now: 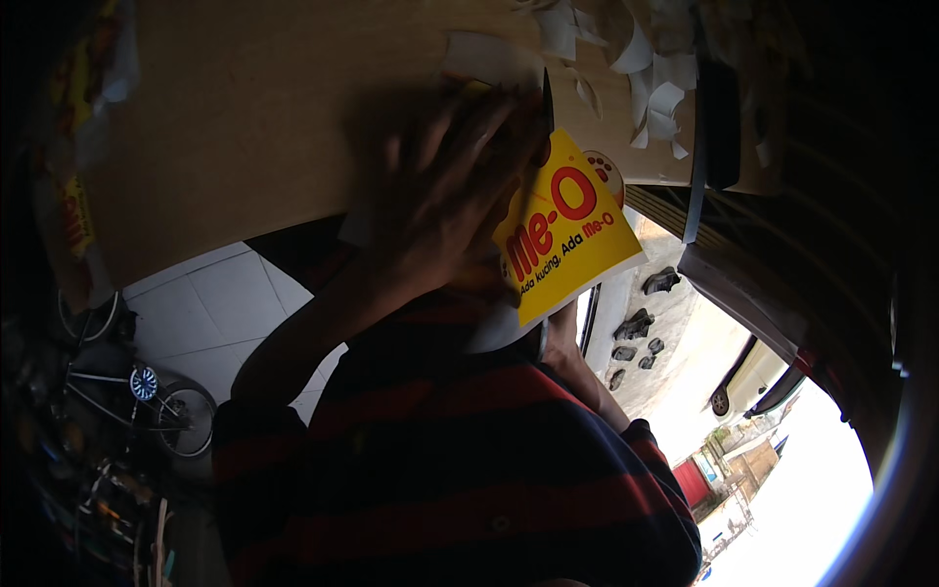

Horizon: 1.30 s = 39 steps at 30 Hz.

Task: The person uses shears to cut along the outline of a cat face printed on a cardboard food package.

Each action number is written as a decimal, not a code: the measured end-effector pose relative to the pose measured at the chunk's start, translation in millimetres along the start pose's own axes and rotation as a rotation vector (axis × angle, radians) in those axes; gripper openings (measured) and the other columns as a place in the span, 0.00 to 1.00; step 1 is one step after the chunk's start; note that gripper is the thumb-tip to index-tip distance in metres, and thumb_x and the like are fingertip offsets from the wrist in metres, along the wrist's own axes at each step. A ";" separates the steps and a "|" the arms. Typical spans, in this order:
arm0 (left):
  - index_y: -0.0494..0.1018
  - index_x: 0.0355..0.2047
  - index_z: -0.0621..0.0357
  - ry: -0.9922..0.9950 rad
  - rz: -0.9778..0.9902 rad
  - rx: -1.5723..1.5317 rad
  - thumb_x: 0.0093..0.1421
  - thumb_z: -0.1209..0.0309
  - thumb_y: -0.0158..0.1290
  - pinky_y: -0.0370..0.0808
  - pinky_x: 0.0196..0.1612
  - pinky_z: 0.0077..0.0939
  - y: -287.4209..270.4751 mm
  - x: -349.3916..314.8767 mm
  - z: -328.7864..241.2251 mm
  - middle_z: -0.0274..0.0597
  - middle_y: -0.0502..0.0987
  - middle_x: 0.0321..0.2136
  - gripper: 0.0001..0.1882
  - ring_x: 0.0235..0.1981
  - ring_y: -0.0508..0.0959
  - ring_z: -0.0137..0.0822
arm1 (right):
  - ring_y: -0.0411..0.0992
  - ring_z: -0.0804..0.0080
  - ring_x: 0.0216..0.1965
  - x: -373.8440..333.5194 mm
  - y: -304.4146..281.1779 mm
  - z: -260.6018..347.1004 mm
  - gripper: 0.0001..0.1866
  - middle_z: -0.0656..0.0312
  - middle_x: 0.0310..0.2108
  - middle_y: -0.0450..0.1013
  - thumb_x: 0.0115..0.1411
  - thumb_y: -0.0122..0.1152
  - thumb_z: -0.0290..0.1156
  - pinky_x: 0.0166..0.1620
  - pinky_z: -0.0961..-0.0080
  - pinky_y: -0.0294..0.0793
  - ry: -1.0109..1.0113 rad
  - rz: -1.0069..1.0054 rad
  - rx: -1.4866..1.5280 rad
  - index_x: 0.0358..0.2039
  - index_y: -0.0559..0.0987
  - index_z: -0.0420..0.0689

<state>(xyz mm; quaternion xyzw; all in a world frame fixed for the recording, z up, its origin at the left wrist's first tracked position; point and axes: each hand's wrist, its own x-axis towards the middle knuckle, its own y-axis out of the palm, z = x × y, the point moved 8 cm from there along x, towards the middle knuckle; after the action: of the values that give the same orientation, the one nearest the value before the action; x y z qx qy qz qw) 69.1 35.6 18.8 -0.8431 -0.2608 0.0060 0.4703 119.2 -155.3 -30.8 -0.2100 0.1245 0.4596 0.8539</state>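
Note:
A yellow printed sheet point(572, 235) with red lettering and a pale edge slants down over the table's near edge. Across its upper left part lies my left hand point(445, 181), fingers stretched out and apart, somewhat blurred and in shadow. Just beyond those fingertips stands a dark pointed blade point(548, 98) with a red part at its base; whether it belongs to scissors or a knife cannot be made out. My right hand point(559, 336) shows only around the wrist below the sheet. Its fingers are hidden behind the sheet, so what they hold is not visible.
The brown table point(245, 127) carries curled white paper scraps point(660, 108) at the far right. A dark long object point(721, 127) lies beside them. More yellow printed material point(76, 210) hangs at the left edge. A bicycle point(147, 401) stands on the tiled floor point(220, 303).

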 end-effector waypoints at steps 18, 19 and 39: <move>0.67 0.61 0.45 -0.012 0.040 0.022 0.50 0.68 0.62 0.61 0.53 0.48 -2.2 1.0 2.6 0.35 0.60 0.65 0.35 0.65 0.59 0.41 | 0.72 0.64 0.46 0.0 -16.7 4.1 0.34 0.52 0.47 0.71 0.50 0.71 0.36 0.48 0.70 0.72 0.151 0.065 -0.068 0.54 0.67 0.36; 0.68 0.61 0.44 -0.016 0.047 0.023 0.54 0.68 0.59 0.58 0.55 0.48 -1.6 1.8 2.6 0.34 0.60 0.66 0.32 0.66 0.59 0.41 | 0.73 0.63 0.46 -0.9 -19.6 7.3 0.33 0.51 0.47 0.71 0.50 0.71 0.36 0.47 0.69 0.72 0.175 0.035 -0.068 0.52 0.67 0.35; 0.68 0.61 0.44 0.012 0.083 0.062 0.57 0.69 0.57 0.56 0.60 0.47 -0.8 -2.4 6.6 0.33 0.58 0.68 0.30 0.68 0.57 0.38 | 0.73 0.75 0.34 17.1 -67.4 -27.5 0.45 0.54 0.40 0.71 0.52 0.70 0.46 0.34 0.78 0.75 0.116 0.259 -0.183 0.57 0.55 0.33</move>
<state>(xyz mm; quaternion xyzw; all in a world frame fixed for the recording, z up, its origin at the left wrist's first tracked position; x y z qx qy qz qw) 65.0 40.1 15.2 -0.8382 -0.2223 0.0288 0.4972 184.4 -188.7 -45.4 -0.2952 0.1575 0.5624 0.7561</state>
